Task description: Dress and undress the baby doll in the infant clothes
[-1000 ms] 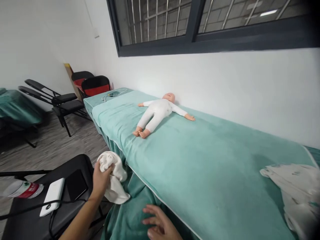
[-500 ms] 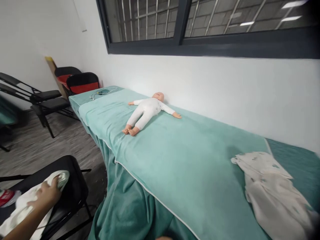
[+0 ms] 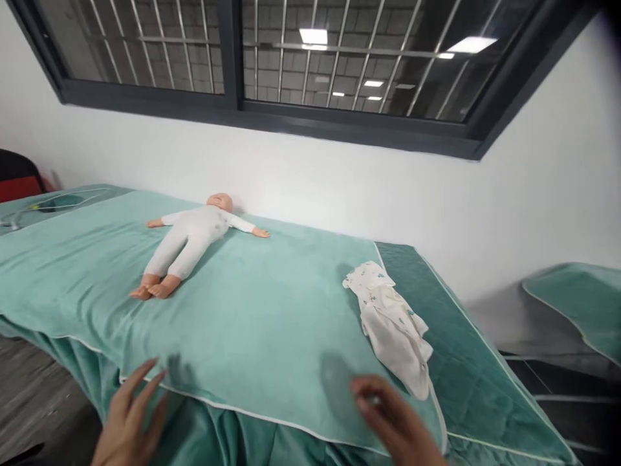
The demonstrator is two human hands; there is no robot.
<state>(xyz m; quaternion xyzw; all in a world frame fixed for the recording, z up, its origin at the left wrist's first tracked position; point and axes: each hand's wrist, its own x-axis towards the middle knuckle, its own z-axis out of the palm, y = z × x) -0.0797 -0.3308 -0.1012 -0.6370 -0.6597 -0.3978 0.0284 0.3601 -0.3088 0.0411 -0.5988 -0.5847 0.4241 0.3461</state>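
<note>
Both hands empty. Left hand: open, fingers spread and slightly bent, over the near edge of the light green blanket. Right hand: also open, fingers curled loosely, thumb apart, slightly blurred. It casts a shadow on the blanket to its left, so it reads as raised above the cloth. Hands well apart from each other.

White clothes with a small print: bunched in a long heap just beyond the right hand, nearest thing to it. No grip on them; near end sits close to the knuckles, can't tell from this angle how much gap. Heap runs away from the hand, lying partly on the blanket, partly over its right edge onto the dark green cover.

Doll: beyond the left hand, well clear of both hands. On its back on the blanket, white suit on, arms out to the sides, bare feet pointing back toward the left hand, head at the wall.

Far left of the left hand: a thin pale cable on the bed's end, plus a black and red chair cut off by the frame. Beyond both hands, above the doll: dark-framed window with metal bars. Right of the right hand: another green cloth, separate from the bed.
</note>
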